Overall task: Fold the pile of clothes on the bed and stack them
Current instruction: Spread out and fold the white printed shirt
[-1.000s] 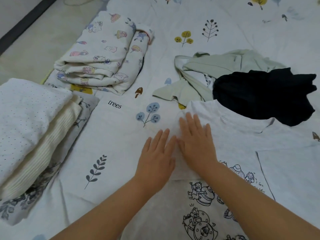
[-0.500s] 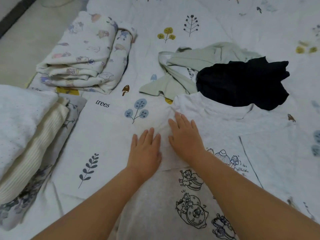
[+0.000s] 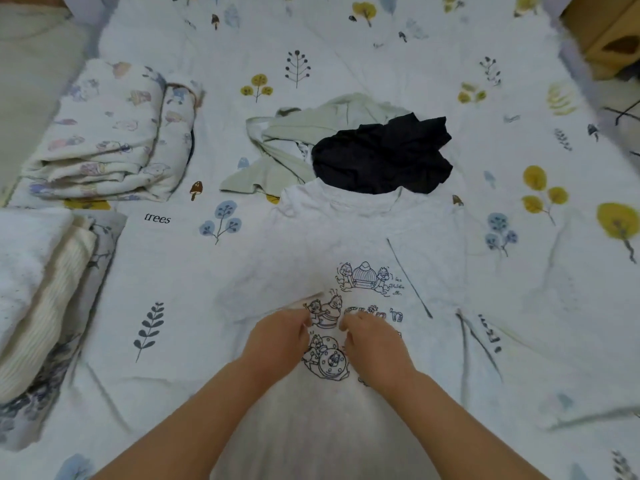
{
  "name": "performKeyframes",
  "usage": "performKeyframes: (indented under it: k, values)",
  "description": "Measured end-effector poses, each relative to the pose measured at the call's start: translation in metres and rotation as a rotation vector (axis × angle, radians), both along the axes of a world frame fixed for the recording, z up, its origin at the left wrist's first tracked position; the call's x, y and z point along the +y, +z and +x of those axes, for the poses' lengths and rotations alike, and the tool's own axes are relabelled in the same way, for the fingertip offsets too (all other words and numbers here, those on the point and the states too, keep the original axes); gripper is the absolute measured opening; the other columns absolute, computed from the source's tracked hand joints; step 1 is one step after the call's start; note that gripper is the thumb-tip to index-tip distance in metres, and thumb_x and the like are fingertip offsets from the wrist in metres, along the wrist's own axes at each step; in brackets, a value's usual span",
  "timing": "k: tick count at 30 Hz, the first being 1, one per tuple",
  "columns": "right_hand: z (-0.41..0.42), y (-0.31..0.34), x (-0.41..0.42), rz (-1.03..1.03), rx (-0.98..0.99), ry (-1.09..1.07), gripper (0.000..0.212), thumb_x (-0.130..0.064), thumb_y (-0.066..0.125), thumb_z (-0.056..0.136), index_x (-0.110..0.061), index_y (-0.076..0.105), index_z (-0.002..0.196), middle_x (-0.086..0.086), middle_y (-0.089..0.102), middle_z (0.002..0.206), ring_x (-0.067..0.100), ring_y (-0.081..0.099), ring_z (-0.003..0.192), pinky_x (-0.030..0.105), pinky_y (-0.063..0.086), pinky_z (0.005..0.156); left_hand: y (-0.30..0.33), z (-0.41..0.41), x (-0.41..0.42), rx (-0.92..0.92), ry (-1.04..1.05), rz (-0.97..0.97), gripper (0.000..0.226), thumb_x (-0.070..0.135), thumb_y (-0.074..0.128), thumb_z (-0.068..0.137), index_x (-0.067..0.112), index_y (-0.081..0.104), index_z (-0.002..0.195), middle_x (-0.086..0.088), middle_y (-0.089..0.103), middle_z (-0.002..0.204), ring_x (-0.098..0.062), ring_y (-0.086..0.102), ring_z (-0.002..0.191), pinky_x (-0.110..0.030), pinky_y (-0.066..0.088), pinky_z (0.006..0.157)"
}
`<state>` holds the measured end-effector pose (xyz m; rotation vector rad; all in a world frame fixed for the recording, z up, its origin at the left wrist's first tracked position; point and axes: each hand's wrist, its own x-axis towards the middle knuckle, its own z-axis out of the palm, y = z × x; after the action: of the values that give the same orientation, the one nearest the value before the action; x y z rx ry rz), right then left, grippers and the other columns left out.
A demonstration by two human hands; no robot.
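Lying collar-away: white T-shirt (image 3: pixel 363 230), lengthwise.

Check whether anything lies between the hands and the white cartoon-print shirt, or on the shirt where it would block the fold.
Nothing separates them: the left hand and right hand rest directly on the white shirt. The only obstruction is the black garment, whose near edge appears to overlap the shirt's collar.

Both hands (image 3: pixel 325 337) on tee (image 3: pixel 346 237), prob. pinching
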<state>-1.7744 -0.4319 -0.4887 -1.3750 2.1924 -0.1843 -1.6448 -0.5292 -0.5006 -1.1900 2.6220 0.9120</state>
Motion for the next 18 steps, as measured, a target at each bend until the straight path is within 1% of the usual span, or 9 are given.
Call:
performKeyframes:
  k: [2,4,6,10,12,13,14,16,18]
  values:
    - [-0.001,0.002,0.027,0.042,-0.020,-0.026,0.028,-0.011,0.038,0.093,-0.012,0.057,0.114,0.005,0.059,0.116,0.022,0.053,0.106,0.030,0.043,0.083,0.002,0.004,0.019,-0.016,-0.008,0.028,0.026,0.017,0.039,0.095,0.017,0.060,0.110,0.000,0.064,0.113,-0.017,0.058,0.100,-0.024,0.041,0.082]
    - [-0.002,0.004,0.050,0.053,-0.013,-0.027,0.023,-0.012,0.039,0.093,-0.012,0.057,0.107,0.005,0.060,0.110,0.022,0.054,0.099,0.028,0.036,0.072,0.003,0.005,0.036,-0.030,-0.022,0.034,0.025,0.018,0.039,0.095,0.017,0.059,0.109,0.000,0.063,0.112,-0.018,0.058,0.099,-0.024,0.040,0.081]
    - [-0.004,0.002,0.069,0.050,-0.004,-0.047,0.021,-0.012,0.040,0.092,-0.011,0.058,0.104,0.005,0.061,0.107,0.023,0.055,0.097,0.027,0.032,0.069,0.004,0.007,0.050,-0.040,-0.024,0.034,0.024,0.018,0.039,0.095,0.017,0.059,0.109,0.001,0.062,0.112,-0.018,0.057,0.101,-0.025,0.040,0.082]
    - [-0.008,-0.002,0.107,0.045,-0.005,-0.147,0.030,-0.006,0.038,0.090,-0.012,0.059,0.109,0.005,0.060,0.112,0.022,0.053,0.101,0.028,0.039,0.078,0.002,0.019,0.075,-0.087,0.008,0.017,0.024,0.016,0.040,0.093,0.016,0.059,0.108,-0.001,0.063,0.111,-0.019,0.057,0.101,-0.026,0.040,0.082]
    - [-0.013,-0.004,0.130,0.047,0.039,-0.179,0.031,-0.006,0.039,0.091,-0.011,0.059,0.113,0.006,0.058,0.114,0.023,0.052,0.104,0.029,0.041,0.083,-0.001,0.029,0.088,-0.109,0.030,0.002,0.026,0.014,0.041,0.092,0.015,0.060,0.111,-0.001,0.063,0.114,-0.020,0.057,0.104,-0.027,0.040,0.084]
    - [-0.015,-0.004,0.142,0.052,0.072,-0.189,0.029,-0.006,0.042,0.090,-0.009,0.060,0.112,0.008,0.058,0.112,0.025,0.052,0.103,0.032,0.041,0.082,-0.003,0.035,0.094,-0.124,0.045,-0.015,0.027,0.014,0.042,0.091,0.015,0.060,0.111,-0.001,0.062,0.115,-0.020,0.057,0.105,-0.026,0.040,0.085]
    - [-0.018,-0.004,0.154,0.044,0.100,-0.203,0.026,-0.004,0.047,0.086,-0.006,0.063,0.107,0.011,0.059,0.107,0.030,0.054,0.100,0.036,0.043,0.079,-0.005,0.042,0.101,-0.144,0.058,-0.029,0.028,0.014,0.042,0.091,0.015,0.060,0.111,-0.001,0.062,0.115,-0.021,0.056,0.105,-0.027,0.041,0.085]
    - [-0.026,-0.011,0.181,0.029,0.120,-0.243,0.023,0.005,0.062,0.070,0.000,0.067,0.091,0.018,0.060,0.092,0.039,0.058,0.083,0.040,0.047,0.064,-0.009,0.057,0.114,-0.174,0.066,-0.061,0.030,0.017,0.039,0.089,0.013,0.062,0.107,-0.004,0.062,0.110,-0.024,0.057,0.102,-0.030,0.043,0.082]
    - [-0.031,-0.015,0.209,0.046,0.170,-0.279,0.024,0.010,0.069,0.057,0.001,0.064,0.078,0.021,0.058,0.081,0.040,0.057,0.070,0.040,0.047,0.055,-0.011,0.071,0.130,-0.169,0.068,-0.095,0.040,0.024,0.031,0.082,0.009,0.065,0.096,-0.010,0.063,0.098,-0.032,0.059,0.091,-0.033,0.046,0.074]
